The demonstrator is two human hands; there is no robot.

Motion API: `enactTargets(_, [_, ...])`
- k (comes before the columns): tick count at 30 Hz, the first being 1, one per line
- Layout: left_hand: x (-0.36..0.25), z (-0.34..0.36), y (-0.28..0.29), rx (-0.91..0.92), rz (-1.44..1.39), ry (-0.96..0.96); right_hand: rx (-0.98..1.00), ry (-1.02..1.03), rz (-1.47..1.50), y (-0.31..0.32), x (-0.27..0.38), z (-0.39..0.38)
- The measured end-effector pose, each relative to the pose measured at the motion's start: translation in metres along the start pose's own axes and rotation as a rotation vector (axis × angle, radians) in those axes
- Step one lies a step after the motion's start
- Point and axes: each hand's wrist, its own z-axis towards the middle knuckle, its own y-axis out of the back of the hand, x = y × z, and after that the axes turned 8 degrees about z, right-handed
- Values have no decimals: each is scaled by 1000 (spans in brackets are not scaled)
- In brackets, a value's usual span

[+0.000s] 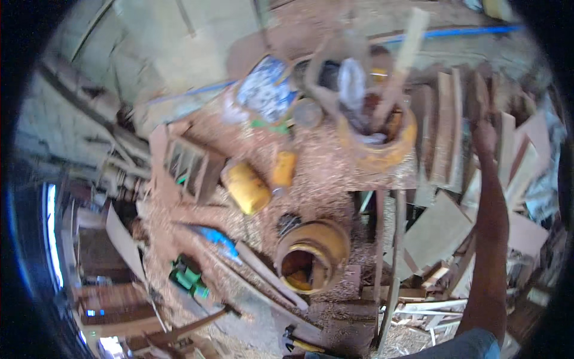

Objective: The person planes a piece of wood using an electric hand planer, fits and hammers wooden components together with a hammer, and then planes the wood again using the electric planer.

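Note:
My right hand (485,136) reaches far forward at the right, at the end of a bare arm with a light blue sleeve. It is among several upright wooden boards (443,128) leaning side by side. A curved wooden piece (507,143) stands just to its right. Motion smears the fingers, so whether they grip a board does not show. My left hand is out of view.
Sawdust covers a workbench holding a yellow tub (382,157) of tools, a yellow jerrycan (246,188), a yellow round container (317,251), a hammer (302,343), a green tool (189,276) and a wooden frame box (194,167). Offcuts (436,227) are piled at right.

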Motion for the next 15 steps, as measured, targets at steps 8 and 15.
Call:
enactTargets(8, [-11, -43, -40, -44, 93, -535, 66, 40, 408, 98, -41, 66])
enactTargets(15, [-14, -19, -17, 467, 14, -471, 96, -493, 1043, 231, -50, -279])
